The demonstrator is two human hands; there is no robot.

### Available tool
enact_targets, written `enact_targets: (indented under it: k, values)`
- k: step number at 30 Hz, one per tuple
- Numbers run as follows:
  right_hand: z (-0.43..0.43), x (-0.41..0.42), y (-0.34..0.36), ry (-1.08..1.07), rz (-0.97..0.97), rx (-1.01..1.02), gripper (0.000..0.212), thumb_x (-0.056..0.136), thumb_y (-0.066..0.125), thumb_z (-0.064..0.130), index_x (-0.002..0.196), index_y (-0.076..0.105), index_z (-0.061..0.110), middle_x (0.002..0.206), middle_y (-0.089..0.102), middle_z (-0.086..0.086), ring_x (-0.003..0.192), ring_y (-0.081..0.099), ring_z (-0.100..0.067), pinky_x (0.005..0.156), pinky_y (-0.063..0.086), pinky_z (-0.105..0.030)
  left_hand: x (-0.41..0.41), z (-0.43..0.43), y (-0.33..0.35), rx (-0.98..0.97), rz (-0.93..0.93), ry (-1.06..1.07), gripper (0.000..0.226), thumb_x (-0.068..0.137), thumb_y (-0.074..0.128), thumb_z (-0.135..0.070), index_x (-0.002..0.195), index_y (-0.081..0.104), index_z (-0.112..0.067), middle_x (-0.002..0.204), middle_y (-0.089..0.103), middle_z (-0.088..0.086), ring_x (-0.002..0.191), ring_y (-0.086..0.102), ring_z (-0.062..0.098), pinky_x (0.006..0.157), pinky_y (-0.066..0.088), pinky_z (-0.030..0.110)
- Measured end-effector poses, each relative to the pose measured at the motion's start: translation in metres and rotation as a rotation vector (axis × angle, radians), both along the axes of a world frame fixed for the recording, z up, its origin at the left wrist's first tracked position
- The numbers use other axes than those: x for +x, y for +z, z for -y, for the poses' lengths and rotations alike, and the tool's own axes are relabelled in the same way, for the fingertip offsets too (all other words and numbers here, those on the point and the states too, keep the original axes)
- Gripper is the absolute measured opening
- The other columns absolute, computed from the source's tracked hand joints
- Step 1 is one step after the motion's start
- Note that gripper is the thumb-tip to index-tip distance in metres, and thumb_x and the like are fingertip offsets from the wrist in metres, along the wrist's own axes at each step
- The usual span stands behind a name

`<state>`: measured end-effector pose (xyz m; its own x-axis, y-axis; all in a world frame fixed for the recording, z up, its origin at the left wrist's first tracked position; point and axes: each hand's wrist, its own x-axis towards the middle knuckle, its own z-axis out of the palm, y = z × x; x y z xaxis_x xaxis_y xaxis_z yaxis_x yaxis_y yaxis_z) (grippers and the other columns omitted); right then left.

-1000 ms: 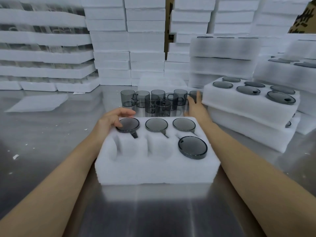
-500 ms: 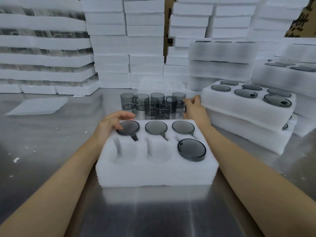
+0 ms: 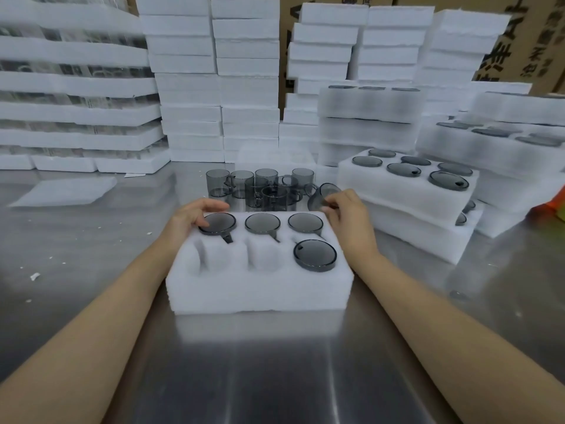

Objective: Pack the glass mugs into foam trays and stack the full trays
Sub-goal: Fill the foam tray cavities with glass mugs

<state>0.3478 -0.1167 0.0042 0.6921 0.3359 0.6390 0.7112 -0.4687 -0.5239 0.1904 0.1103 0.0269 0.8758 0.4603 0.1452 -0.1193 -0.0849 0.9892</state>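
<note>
so the right hand (image 3: 348, 215) grips a tilted mug (image 3: 324, 194) just behind the tray (image 3: 260, 289), while the left hand (image 3: 195, 217) is loose, fingertips resting on the back-left mug (image 3: 218, 223).

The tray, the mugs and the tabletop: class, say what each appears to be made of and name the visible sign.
The tray looks like soft white foam, matt: fuzzy surface, rough-cut edges. The mugs seem smoky grey glass, glossy: see-through, with bright rims. The tabletop is probably brushed stainless steel: grey sheen, dimly mirroring the tray.
</note>
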Motion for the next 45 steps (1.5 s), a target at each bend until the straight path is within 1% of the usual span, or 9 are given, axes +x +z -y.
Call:
enact_targets:
  k: [4, 7, 12, 16, 19, 24, 28, 37, 45]
  values:
    - [0.025, -0.024, -0.001, 0.071, -0.091, 0.367, 0.002, 0.09, 0.061, 0.01, 0.089, 0.061, 0.011, 0.093, 0.053, 0.002, 0.073, 0.052, 0.007, 0.071, 0.04, -0.008, 0.002, 0.001, 0.0, -0.022, -0.001, 0.047, 0.046, 0.078, 0.025, 0.015, 0.088, 0.06, -0.012, 0.095, 0.059, 0.003, 0.106, 0.049, 0.022, 0.076, 0.041, 0.019]
    - [0.035, -0.032, 0.007, 0.252, -0.457, 0.766, 0.012, 0.098, 0.05, 0.012, 0.087, 0.054, 0.016, 0.09, 0.06, -0.003, 0.073, 0.059, -0.003, 0.077, 0.049, -0.018, 0.003, 0.001, -0.002, -0.009, 0.011, 0.137, 0.045, 0.077, 0.028, 0.017, 0.085, 0.061, -0.013, 0.093, 0.06, 0.002, 0.106, 0.049, 0.022, 0.078, 0.041, 0.019]
    - [0.049, -0.029, 0.044, 0.744, -1.187, 1.444, 0.024, 0.101, 0.039, 0.019, 0.085, 0.055, 0.01, 0.073, 0.057, -0.001, 0.054, 0.053, -0.01, 0.051, 0.045, -0.017, 0.004, 0.021, -0.009, -0.044, 0.064, 0.339, 0.03, 0.075, 0.045, 0.007, 0.076, 0.064, -0.015, 0.08, 0.063, -0.001, 0.078, 0.056, 0.017, 0.064, 0.045, 0.016]
    - [0.058, -0.031, 0.053, 0.89, -1.376, 1.496, 0.03, 0.101, 0.035, 0.017, 0.082, 0.056, 0.006, 0.067, 0.056, 0.0, 0.046, 0.044, -0.007, 0.051, 0.034, -0.015, 0.009, 0.045, -0.016, 0.008, 0.076, 0.314, 0.02, 0.064, 0.051, -0.017, 0.076, 0.066, -0.021, 0.079, 0.065, -0.005, 0.076, 0.057, 0.012, 0.071, 0.045, 0.026]
    - [0.056, -0.033, 0.054, 0.807, -1.381, 1.45, 0.029, 0.1, 0.035, 0.015, 0.082, 0.056, 0.006, 0.07, 0.056, 0.0, 0.053, 0.04, -0.006, 0.055, 0.031, -0.016, 0.01, 0.041, -0.016, 0.019, 0.074, 0.326, 0.02, 0.08, 0.057, -0.005, 0.079, 0.067, -0.022, 0.084, 0.066, -0.003, 0.079, 0.059, 0.011, 0.075, 0.046, 0.025]
    - [0.047, -0.045, 0.057, 0.706, -1.187, 1.224, 0.021, 0.098, 0.043, 0.01, 0.087, 0.061, 0.005, 0.075, 0.062, -0.004, 0.06, 0.057, -0.011, 0.058, 0.049, -0.017, 0.011, 0.036, -0.01, -0.128, 0.143, 0.305, 0.025, 0.085, 0.06, 0.008, 0.1, 0.062, -0.011, 0.095, 0.071, -0.001, 0.081, 0.067, 0.002, 0.066, 0.051, 0.012]
    - [0.034, -0.066, 0.055, 0.527, -0.625, 0.779, 0.026, 0.093, 0.048, -0.008, 0.09, 0.064, 0.013, 0.07, 0.065, -0.001, 0.055, 0.057, -0.007, 0.061, 0.049, -0.018, 0.01, 0.037, -0.007, -0.24, 0.168, 0.326, 0.03, 0.085, 0.063, 0.007, 0.111, 0.058, -0.007, 0.104, 0.068, 0.001, 0.093, 0.066, 0.009, 0.068, 0.052, 0.013]
    - [0.02, -0.098, 0.034, 0.322, 0.301, -0.051, 0.026, 0.086, 0.061, 0.008, 0.109, 0.07, 0.014, 0.087, 0.068, 0.005, 0.075, 0.048, -0.006, 0.072, 0.04, -0.026, 0.011, 0.031, -0.014, -0.203, 0.087, 0.235, 0.019, 0.087, 0.058, 0.001, 0.102, 0.066, -0.007, 0.098, 0.071, -0.003, 0.081, 0.066, 0.007, 0.078, 0.052, 0.022]
    - [0.026, -0.101, 0.043, 0.357, 0.336, -0.178, 0.031, 0.083, 0.054, 0.005, 0.11, 0.069, 0.01, 0.085, 0.068, -0.003, 0.08, 0.058, -0.025, 0.073, 0.046, -0.037, 0.01, 0.029, -0.014, -0.173, 0.071, 0.215, 0.018, 0.086, 0.058, 0.0, 0.088, 0.07, -0.014, 0.089, 0.071, -0.003, 0.071, 0.065, 0.005, 0.069, 0.052, 0.018]
